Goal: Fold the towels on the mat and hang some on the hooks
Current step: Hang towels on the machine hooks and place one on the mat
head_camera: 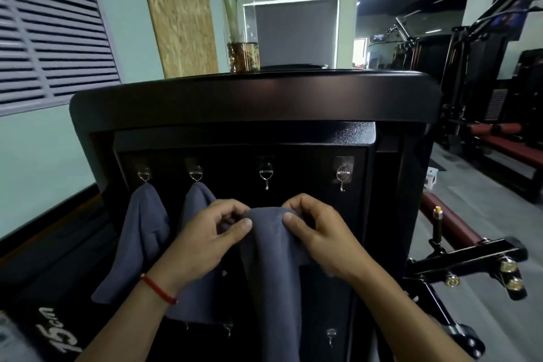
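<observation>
Both hands, left hand and right hand, pinch the grey towel just below the third hook; a bunched fold missing the hook's tip would likely slip off.

Three grey towels: one pinched between the two hands, left hand and right hand, two hanging left of the left hand. Four hooks above the hands, two bare; three smaller hooks below them
</observation>
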